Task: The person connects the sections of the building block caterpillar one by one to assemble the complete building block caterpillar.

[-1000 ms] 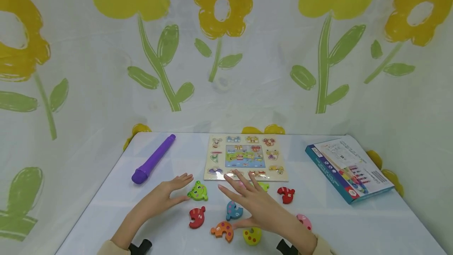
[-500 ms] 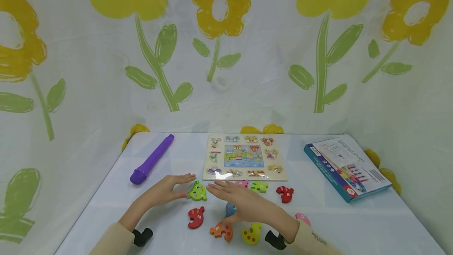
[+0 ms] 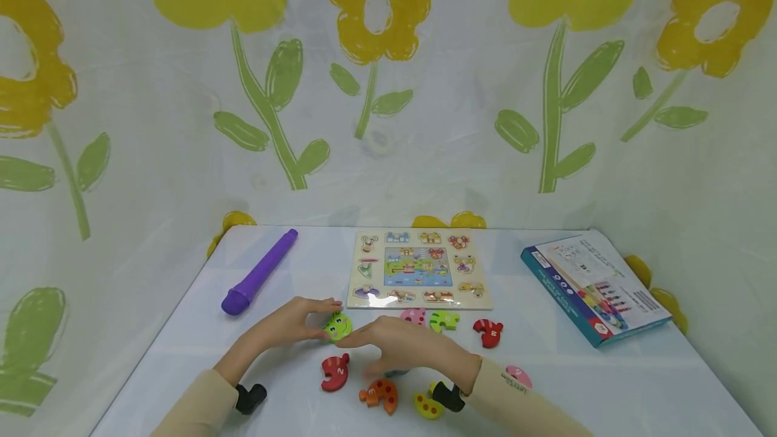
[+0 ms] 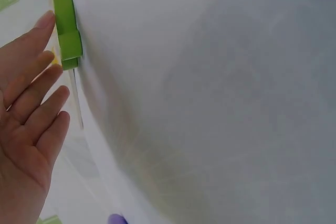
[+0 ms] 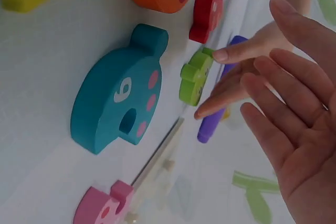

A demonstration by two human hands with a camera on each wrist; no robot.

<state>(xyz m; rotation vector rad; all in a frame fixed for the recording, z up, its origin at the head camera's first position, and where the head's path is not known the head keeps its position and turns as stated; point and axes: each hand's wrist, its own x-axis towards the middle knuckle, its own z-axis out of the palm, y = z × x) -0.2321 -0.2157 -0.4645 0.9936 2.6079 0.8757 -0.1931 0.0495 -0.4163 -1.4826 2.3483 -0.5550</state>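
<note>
A green puzzle piece with a smiling face [image 3: 340,326] stands on the white table between the two hands. My left hand [image 3: 290,324] is right at its left side, thumb and fingers spread around it; in the left wrist view the thumb tip meets the green piece [image 4: 65,19] while the other fingers stay extended. My right hand [image 3: 403,344] reaches in from the right, fingertips near the green piece. Relaxed fingers of the right hand [image 5: 302,114] hold nothing. Beneath it, a blue piece numbered 6 [image 5: 123,98] is mostly hidden in the head view.
Red [image 3: 335,373], orange [image 3: 380,394] and yellow [image 3: 428,406] pieces lie nearer. Pink [image 3: 414,316], light green [image 3: 444,320] and another red piece [image 3: 488,333] lie before a picture board [image 3: 419,299]. A purple microphone-shaped toy [image 3: 261,272] lies left, a flat box [image 3: 597,288] right.
My right hand has lowered and moved left toward the green piece, its spread fingers coming together. My left hand has shifted slightly right, closer around that piece.
</note>
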